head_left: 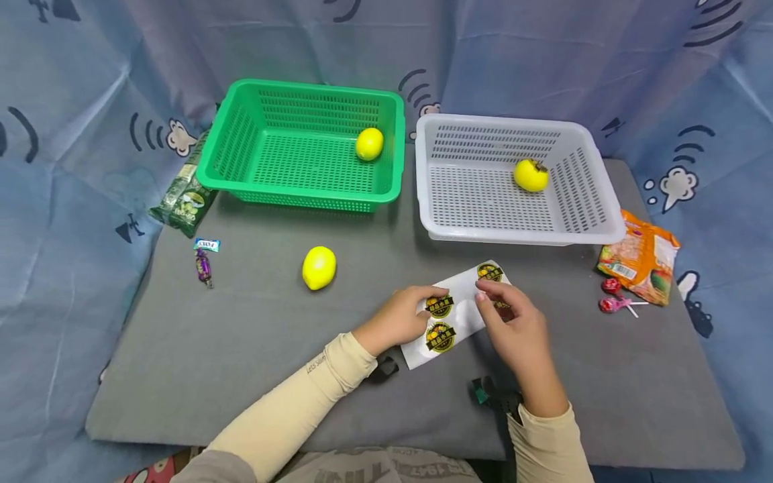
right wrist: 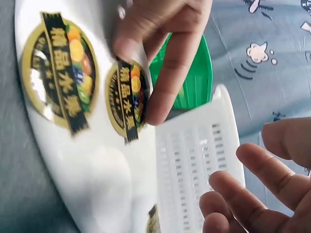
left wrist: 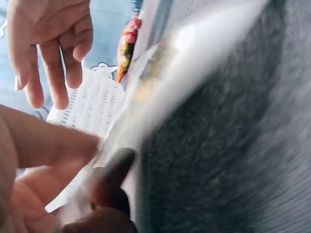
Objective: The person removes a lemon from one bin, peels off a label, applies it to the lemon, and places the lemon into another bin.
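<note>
Left hand [head_left: 401,315] down on the near-centre of the bench [head_left: 241,362], fingers and thumb pinched on the left edge of a white sticker sheet [head_left: 468,295], fingertips over one round gold-and-black sticker [head_left: 439,306]. In the right wrist view, same fingers [right wrist: 160,58] pressed at the rim of that sticker [right wrist: 127,99], a second sticker [right wrist: 60,73] just beside it on the sheet [right wrist: 112,179]. Right hand [head_left: 513,329] just right of the left one, over the right part of the sheet, fingers loosely spread and bent; whether touching the sheet, cannot tell. Two more stickers showing: one [head_left: 440,337] at the near edge of the sheet, one [head_left: 490,272] at the far end. Left wrist view blurred, sheet [left wrist: 160,97] lifted edge-on above the grey surface.

Left of the hands, a yellow lemon [head_left: 319,267] alone on the bench. Farther left, a wrapped candy [head_left: 204,261] and a green snack bag [head_left: 184,194] at the edge. At the far side, a green basket [head_left: 241,181] with a lemon [head_left: 369,143] inside, and just right of it a white basket [head_left: 604,228] with a yellow-orange fruit [head_left: 531,175] inside. At the right edge, an orange snack bag [head_left: 643,255] and two red lollipops [head_left: 614,295] just beside it. Blue patterned cloth [head_left: 543,60] hung behind and around.
</note>
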{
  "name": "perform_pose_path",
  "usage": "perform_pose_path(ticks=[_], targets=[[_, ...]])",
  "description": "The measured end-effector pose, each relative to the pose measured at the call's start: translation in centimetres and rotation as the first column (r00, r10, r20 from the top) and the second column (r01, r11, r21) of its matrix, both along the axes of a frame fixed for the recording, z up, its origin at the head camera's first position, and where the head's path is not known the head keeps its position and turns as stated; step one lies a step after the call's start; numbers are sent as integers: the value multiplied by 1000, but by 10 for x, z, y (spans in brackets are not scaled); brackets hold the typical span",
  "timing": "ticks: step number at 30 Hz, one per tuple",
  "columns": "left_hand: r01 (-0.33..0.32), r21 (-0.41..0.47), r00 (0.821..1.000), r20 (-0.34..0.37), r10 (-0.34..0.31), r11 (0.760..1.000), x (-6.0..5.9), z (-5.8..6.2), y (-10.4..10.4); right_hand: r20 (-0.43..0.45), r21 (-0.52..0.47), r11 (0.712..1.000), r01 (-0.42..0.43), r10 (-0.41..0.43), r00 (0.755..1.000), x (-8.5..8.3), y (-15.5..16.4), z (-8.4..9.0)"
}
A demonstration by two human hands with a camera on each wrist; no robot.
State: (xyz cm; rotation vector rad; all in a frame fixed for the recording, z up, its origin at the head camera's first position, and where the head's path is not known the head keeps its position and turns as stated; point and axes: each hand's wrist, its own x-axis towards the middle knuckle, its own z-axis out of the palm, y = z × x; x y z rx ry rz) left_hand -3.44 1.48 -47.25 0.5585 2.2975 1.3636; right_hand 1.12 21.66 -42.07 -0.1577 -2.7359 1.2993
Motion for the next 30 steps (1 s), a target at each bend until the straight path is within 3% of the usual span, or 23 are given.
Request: perform_pose_path(ticks=[3,8,11,16,18,20,25,30], targets=[[-51,104,998,35,48,993,-1,-3,-5,-9,13,999,-38,38,999,-2,-4,0],[-86,238,996,2,88,967,2,-3,-10,-17,94,991,-93,95,995,-4,-10,5],[-92,343,994,-29,108,935,7,4,-14,-43,150,984,-99,106,993,-1,-13,14],[-95,502,988,-56,142,860,15,18,-18,-78,208,972,-107,126,989,7,-21,28],[-86,521,987,-69,142,849,16,21,-18,-90,217,970,-106,128,988,9,-25,31],[-67,507,988,-89,130,860,16,23,-17,-112,239,966,-97,126,986,10,-27,32],[-7,408,991,-121,62,913,13,21,-17,-190,312,948,-56,120,974,8,-27,28],[54,339,984,-178,8,939,8,23,-17,-163,292,956,-15,65,984,9,-22,28]])
